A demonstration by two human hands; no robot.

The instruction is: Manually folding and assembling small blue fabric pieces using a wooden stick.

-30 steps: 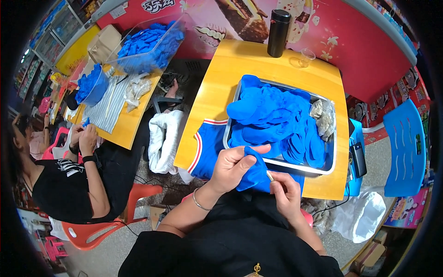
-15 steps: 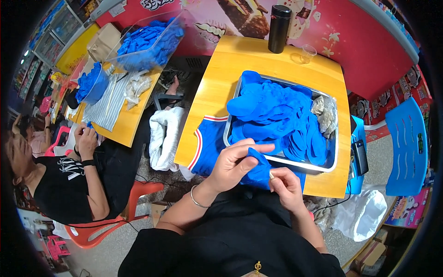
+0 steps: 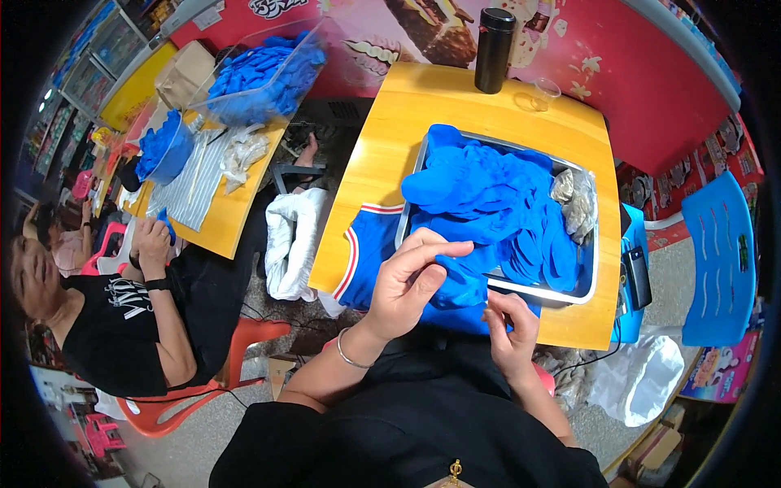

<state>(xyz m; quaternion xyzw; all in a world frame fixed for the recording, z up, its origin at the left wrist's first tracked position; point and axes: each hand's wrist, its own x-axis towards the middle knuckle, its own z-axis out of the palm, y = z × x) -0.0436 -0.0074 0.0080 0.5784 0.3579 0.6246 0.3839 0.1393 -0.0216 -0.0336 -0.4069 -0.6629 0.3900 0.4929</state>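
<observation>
Head view, centre of the frame: the left hand [image 3: 404,289], index finger extended, holds a soft blue fabric piece [image 3: 460,285] at its right; the right hand [image 3: 512,333], lower right, has fingertips drawn together at the piece's right edge, what they grip unclear. The piece lies between both hands, its long axis lost against similar blue. Above sits a silver rectangular metal tray [image 3: 591,281] of flat blue fabric pieces [image 3: 496,191] on a yellow wooden table [image 3: 378,150]

Soft bright-blue fabric piece [image 3: 462,289], wrinkled and folded, held in the left hand [image 3: 400,286]. Right edge close by right hand [image 3: 514,332]; contact unclear.
</observation>
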